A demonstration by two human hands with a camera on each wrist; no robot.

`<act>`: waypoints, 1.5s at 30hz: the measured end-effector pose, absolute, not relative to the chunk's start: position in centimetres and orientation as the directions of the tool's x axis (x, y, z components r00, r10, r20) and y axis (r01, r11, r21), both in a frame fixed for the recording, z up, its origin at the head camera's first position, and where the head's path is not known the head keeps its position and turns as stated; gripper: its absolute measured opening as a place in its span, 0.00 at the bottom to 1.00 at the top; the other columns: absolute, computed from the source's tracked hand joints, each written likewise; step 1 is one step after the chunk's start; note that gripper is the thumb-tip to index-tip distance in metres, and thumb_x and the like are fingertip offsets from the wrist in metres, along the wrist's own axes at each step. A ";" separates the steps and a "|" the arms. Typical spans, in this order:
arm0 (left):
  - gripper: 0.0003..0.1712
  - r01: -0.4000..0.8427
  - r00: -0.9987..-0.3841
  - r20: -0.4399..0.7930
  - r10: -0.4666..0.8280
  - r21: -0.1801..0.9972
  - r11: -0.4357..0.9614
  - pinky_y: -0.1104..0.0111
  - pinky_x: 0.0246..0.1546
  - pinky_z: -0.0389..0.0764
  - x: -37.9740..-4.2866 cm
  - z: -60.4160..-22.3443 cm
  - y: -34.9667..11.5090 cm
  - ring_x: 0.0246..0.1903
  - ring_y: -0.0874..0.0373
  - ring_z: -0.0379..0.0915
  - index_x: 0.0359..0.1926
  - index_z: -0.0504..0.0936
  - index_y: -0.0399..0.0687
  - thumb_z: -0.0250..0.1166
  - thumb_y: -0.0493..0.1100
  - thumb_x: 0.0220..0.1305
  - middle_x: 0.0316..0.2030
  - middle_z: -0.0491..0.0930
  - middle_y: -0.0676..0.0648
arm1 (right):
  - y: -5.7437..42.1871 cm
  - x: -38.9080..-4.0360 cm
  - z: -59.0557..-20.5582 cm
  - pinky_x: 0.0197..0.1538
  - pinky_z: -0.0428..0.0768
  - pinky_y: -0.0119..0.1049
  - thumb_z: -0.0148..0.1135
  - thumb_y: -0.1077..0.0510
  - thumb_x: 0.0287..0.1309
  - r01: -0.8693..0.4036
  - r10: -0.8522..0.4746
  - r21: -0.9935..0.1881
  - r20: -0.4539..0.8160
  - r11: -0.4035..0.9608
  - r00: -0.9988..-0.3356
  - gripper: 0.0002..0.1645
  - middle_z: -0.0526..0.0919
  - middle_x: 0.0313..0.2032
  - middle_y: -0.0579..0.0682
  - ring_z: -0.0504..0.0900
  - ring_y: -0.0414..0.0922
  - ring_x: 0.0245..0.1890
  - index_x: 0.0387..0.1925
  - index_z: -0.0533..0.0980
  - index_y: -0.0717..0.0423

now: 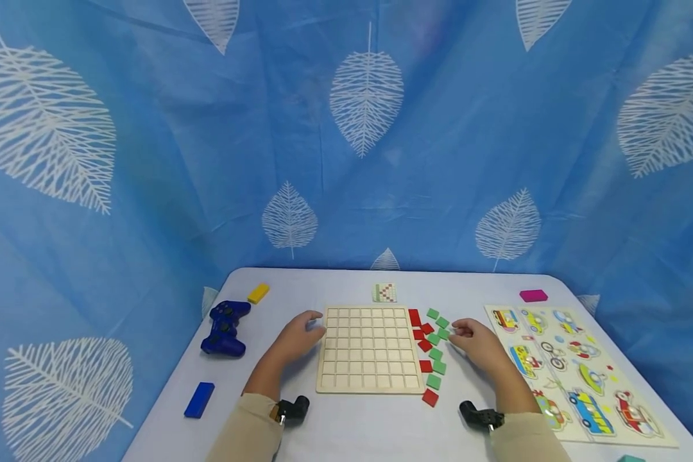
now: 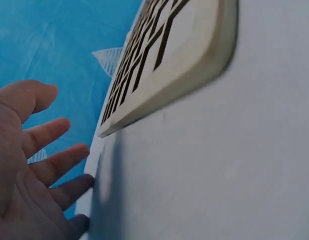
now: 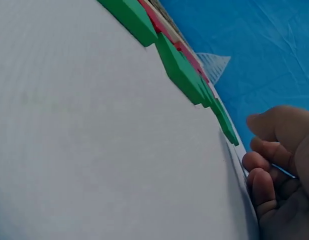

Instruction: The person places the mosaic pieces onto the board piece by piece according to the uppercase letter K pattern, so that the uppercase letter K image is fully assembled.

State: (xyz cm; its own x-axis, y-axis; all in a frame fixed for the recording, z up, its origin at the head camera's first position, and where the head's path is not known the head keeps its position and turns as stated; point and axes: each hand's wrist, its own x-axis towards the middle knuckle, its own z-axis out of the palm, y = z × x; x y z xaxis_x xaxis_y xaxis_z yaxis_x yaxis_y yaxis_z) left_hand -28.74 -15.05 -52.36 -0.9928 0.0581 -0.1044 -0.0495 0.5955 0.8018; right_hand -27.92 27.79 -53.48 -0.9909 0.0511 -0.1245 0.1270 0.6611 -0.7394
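Note:
A wooden grid board (image 1: 369,389) with rows of square recesses lies at the middle of the table. Beside its left edge is my left hand (image 1: 297,337), its fingers spread and holding nothing; the left wrist view shows this hand (image 2: 32,175) apart from the board's raised rim (image 2: 164,100). Red square tiles (image 1: 430,398) and green square tiles (image 1: 433,382) lie loose along the board's right side. My right hand (image 1: 478,343) is just right of the green tiles. In the right wrist view, its fingers (image 3: 263,187) are loosely curled, with nothing visible in them.
A small pattern card (image 1: 385,292) lies behind the board. At left are a blue game controller (image 1: 224,328), a yellow block (image 1: 258,293) and a blue block (image 1: 199,400). A vehicle picture puzzle (image 1: 603,398) and a magenta block (image 1: 533,296) lie at right.

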 end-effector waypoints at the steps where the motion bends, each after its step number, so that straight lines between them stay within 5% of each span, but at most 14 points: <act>1: 0.28 -0.043 -0.993 -0.098 0.064 0.814 0.579 0.38 0.74 0.63 -28.7 -52.6 -15.0 0.77 0.37 0.60 0.70 0.76 0.49 0.63 0.51 0.74 0.74 0.70 0.39 | 27.9 -27.9 -53.5 0.51 0.77 0.43 0.67 0.48 0.69 0.126 0.052 -0.737 -0.123 0.664 -0.991 0.28 0.81 0.51 0.54 0.77 0.50 0.49 0.64 0.76 0.57; 7: 0.27 0.009 -0.994 -0.052 0.098 0.844 0.537 0.40 0.76 0.62 -28.8 -53.9 -14.8 0.76 0.38 0.61 0.69 0.77 0.47 0.65 0.49 0.73 0.72 0.73 0.39 | 27.5 -28.0 -53.7 0.55 0.79 0.50 0.70 0.50 0.65 0.135 0.060 -0.716 -0.129 0.685 -0.990 0.28 0.81 0.53 0.56 0.76 0.53 0.51 0.61 0.77 0.59; 14: 0.40 0.151 -0.962 -0.056 0.268 0.707 0.691 0.40 0.81 0.40 -28.6 -53.9 -15.5 0.81 0.41 0.51 0.75 0.72 0.51 0.72 0.51 0.64 0.80 0.62 0.46 | 26.5 -28.3 -53.6 0.57 0.80 0.56 0.73 0.52 0.62 0.139 0.061 -0.686 -0.137 0.714 -0.989 0.26 0.81 0.53 0.58 0.77 0.54 0.51 0.57 0.78 0.60; 23: 0.54 0.154 -0.953 -0.116 0.279 0.608 0.779 0.39 0.79 0.52 -29.1 -53.7 -16.0 0.81 0.42 0.51 0.79 0.66 0.53 0.78 0.62 0.57 0.81 0.58 0.49 | 25.7 -28.7 -53.5 0.61 0.77 0.60 0.72 0.54 0.62 0.138 0.077 -0.651 -0.121 0.747 -0.990 0.22 0.80 0.53 0.61 0.75 0.57 0.53 0.53 0.80 0.60; 45: 0.50 0.217 -0.941 -0.087 0.327 0.585 0.782 0.40 0.80 0.45 -28.9 -53.8 -16.5 0.82 0.43 0.47 0.77 0.70 0.56 0.78 0.63 0.57 0.82 0.57 0.49 | 25.6 -28.7 -53.0 0.58 0.79 0.58 0.68 0.53 0.65 0.168 0.101 -0.667 -0.138 0.726 -0.985 0.20 0.80 0.52 0.60 0.76 0.55 0.51 0.53 0.79 0.59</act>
State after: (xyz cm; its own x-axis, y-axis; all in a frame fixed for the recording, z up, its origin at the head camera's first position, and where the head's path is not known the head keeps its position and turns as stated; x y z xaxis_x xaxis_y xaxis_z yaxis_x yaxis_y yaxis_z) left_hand -28.94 -16.50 -53.80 -0.9411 0.3267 -0.0874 0.2171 0.7816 0.5848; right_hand -28.72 25.65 -52.98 -0.9852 0.1008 -0.1384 0.1679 0.7259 -0.6670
